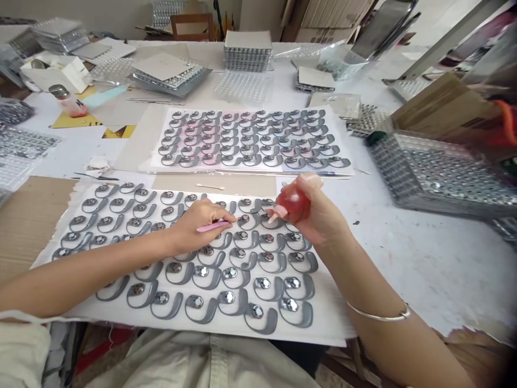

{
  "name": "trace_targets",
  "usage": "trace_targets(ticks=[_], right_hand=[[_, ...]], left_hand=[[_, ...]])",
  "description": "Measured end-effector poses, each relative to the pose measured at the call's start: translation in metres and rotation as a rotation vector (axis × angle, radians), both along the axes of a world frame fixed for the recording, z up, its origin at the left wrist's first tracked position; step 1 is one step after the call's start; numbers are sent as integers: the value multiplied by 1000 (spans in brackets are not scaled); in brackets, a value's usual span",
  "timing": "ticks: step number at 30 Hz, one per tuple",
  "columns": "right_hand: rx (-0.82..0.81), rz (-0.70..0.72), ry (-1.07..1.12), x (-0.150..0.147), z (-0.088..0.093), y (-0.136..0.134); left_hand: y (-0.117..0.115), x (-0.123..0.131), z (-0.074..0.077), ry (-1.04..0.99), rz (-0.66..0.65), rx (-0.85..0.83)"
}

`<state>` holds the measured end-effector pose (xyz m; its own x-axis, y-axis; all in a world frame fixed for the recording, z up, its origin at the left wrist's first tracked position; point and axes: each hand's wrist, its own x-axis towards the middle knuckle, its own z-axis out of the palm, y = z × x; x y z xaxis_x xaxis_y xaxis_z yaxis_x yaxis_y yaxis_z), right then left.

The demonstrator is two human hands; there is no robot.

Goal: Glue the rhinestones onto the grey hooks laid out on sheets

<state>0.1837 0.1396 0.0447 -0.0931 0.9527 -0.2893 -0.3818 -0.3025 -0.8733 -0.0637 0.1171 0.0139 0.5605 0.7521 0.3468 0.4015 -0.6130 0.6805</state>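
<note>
Red plastic squeeze bottle (291, 203), seemingly light and soft-walled, best held by its body: wrapped by the right hand (313, 207) fingers, above grey curved pieces (246, 238) on a white sheet (335, 323). Left hand (194, 226) fingers pinched a slim pink stick (212, 226).

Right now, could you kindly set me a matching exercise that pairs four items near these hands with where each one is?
Items:
1. pink stick
2. red squeeze bottle
3. metal bangle
4. cotton swab

Places:
A. gripped in the right hand
B. lying on the tan card
C. held in the left hand
D. around the right forearm

Pairs: 1-C, 2-A, 3-D, 4-B
</note>
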Motion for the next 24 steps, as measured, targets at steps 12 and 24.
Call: trace_targets(ticks=[12, 24], right_hand=[[-202, 31, 125, -6, 5, -4], [-221, 51, 98, -10, -6, -8]], left_hand=[[0, -1, 17, 48, 58, -273], [10, 7, 36, -48, 243, -635]])
